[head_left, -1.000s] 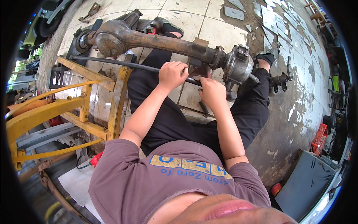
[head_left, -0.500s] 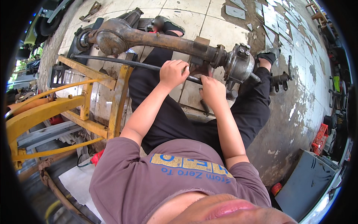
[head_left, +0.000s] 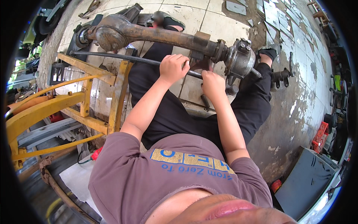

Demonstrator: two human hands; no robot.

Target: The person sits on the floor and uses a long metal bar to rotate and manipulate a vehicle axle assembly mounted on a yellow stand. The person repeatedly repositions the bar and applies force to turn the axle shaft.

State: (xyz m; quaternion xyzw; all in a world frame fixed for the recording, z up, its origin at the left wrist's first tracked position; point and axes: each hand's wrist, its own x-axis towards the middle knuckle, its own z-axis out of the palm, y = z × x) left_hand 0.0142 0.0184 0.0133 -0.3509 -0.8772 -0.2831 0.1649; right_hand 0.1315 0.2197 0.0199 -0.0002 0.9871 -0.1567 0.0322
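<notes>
A long dark metal rod (head_left: 140,59) runs along the near side of a rusty axle housing (head_left: 160,39). Around the rod my left hand (head_left: 173,68) is closed, fingers curled over it. My right hand (head_left: 213,84) grips the same rod further right, near its end, thumb lying along it. Just beyond that hand is the axle's round metal knuckle end (head_left: 240,59), with bolts on top. The rod's right end is partly hidden by my right hand. At the far left the axle has a rounded, bulging casing (head_left: 108,33).
A yellow metal frame (head_left: 118,99) stands at my left, close to the rod. My legs in black trousers (head_left: 250,106) spread around the work. A bracketed metal part (head_left: 282,76) lies right of my foot. A grey cabinet (head_left: 307,183) and red crate (head_left: 320,137) are at the lower right.
Both hands keep their hold on the rod and have shifted only slightly. The view has tilted a little; the axle looks nearly unmoved.
</notes>
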